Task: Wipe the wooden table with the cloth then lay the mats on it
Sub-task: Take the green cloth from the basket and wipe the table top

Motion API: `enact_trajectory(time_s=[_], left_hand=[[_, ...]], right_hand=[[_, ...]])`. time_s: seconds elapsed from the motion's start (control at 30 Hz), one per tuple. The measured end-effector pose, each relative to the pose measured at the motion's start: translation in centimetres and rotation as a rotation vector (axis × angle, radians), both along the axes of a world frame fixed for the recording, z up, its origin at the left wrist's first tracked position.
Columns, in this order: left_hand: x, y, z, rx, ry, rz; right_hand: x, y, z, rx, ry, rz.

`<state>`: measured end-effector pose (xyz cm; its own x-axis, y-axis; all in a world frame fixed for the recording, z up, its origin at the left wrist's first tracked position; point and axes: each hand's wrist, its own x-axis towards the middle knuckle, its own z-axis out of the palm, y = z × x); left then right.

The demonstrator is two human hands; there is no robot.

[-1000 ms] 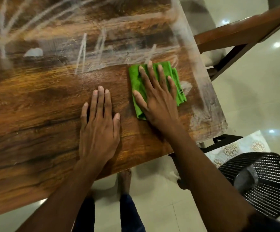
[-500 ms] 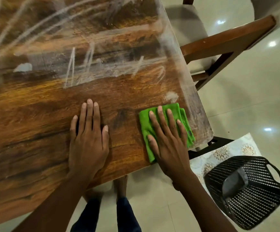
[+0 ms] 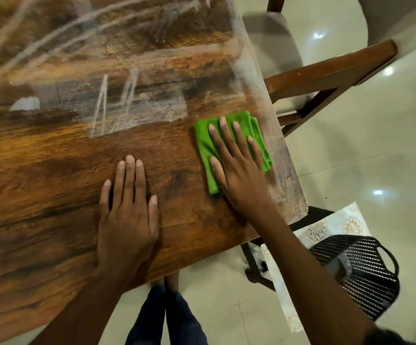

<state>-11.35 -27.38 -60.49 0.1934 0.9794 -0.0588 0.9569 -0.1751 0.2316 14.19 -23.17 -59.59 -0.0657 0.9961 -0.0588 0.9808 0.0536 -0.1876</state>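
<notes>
A folded green cloth (image 3: 255, 130) lies on the wooden table (image 3: 52, 175) near its right edge. My right hand (image 3: 236, 165) presses flat on the cloth with straight, spread fingers. My left hand (image 3: 127, 215) rests flat on the bare wood to the left, fingers together and straight. White dusty streaks (image 3: 117, 105) cover the far part of the table and its right edge. A pale mat with a floral print (image 3: 331, 225) lies low at the right, beyond the table's corner, partly under a basket.
A black slatted basket (image 3: 366, 267) sits on the floral mat at the lower right. A wooden chair with a grey seat (image 3: 326, 70) stands beside the table's right edge. My legs (image 3: 167, 317) stand on the pale tiled floor below the near edge.
My right hand has slid the cloth away from the near edge toward the far side, along the table's right edge. My left hand has stayed flat on the wood.
</notes>
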Motion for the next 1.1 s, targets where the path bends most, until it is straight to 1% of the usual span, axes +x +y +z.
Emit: enact_trajectory(time_s=[0.13,0.23,0.33,0.5,0.53,0.6,0.7,0.8,0.93,1.0,1.1], left_hand=[[-0.1,0.1,-0.2,-0.020,-0.005,0.005],[0.0,0.2,-0.2,-0.022,-0.014,0.005],[0.0,0.2,-0.1,-0.011,-0.018,0.007],[0.2,0.3,0.0,0.013,-0.024,0.016],[0.2,0.4,-0.2,0.024,-0.013,0.017],[0.2,0.4,-0.6,0.037,-0.016,0.010],[0.5,0.4,-0.5,0.039,-0.057,0.031],[0.7,0.4,-0.3,0.031,-0.046,0.044],[0.5,0.5,-0.6,0.019,-0.030,0.023],[0.4,0.5,-0.8,0.011,-0.036,0.026],[0.4,0.4,-0.8,0.002,-0.051,0.026]], right_hand=[[2.6,-8.6,0.8,-0.069,0.017,-0.061],[3.2,-9.8,1.0,-0.106,0.037,-0.068],[3.0,-4.6,1.0,-0.064,0.030,-0.049],[3.3,10.1,-0.2,0.055,-0.016,-0.011],[3.3,12.0,-0.4,0.075,-0.031,-0.003],[3.8,12.8,-0.8,0.094,-0.034,0.009],[5.2,8.0,-0.5,0.087,-0.012,0.020],[7.5,-0.3,0.0,-0.020,0.029,0.007],[9.2,-10.2,0.6,-0.089,0.056,-0.026],[9.3,-11.5,0.5,-0.100,0.047,-0.028],[9.3,-8.0,0.2,-0.058,0.074,0.006]])
